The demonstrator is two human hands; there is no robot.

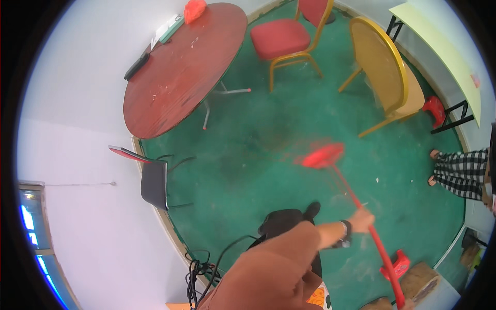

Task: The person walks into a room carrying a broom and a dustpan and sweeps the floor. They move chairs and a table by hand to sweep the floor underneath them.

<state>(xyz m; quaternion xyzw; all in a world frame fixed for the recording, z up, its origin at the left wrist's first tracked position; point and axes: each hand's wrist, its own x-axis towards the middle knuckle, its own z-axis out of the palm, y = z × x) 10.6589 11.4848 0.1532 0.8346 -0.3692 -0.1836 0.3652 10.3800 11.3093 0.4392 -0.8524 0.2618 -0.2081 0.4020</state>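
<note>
A broom with a red head [324, 156] and a red handle [380, 245] slants across the green floor. The head is smeared by motion and lies over the middle of the floor. My left hand [361, 220], with a dark band on its wrist, is closed around the handle partway up. At the lower edge, my right hand [408, 305] is barely in view by the handle's top end. Its fingers are mostly cut off by the frame, so its grip is hidden.
A round brown table [186, 72] stands far left, with a black folding chair [154, 183] nearer. Beyond are a red-seated chair [281, 39] and a yellow-backed chair [380, 67]. A person [460, 173] in checked trousers stands right. Cables [199, 279] and cardboard boxes [421, 281] lie nearby.
</note>
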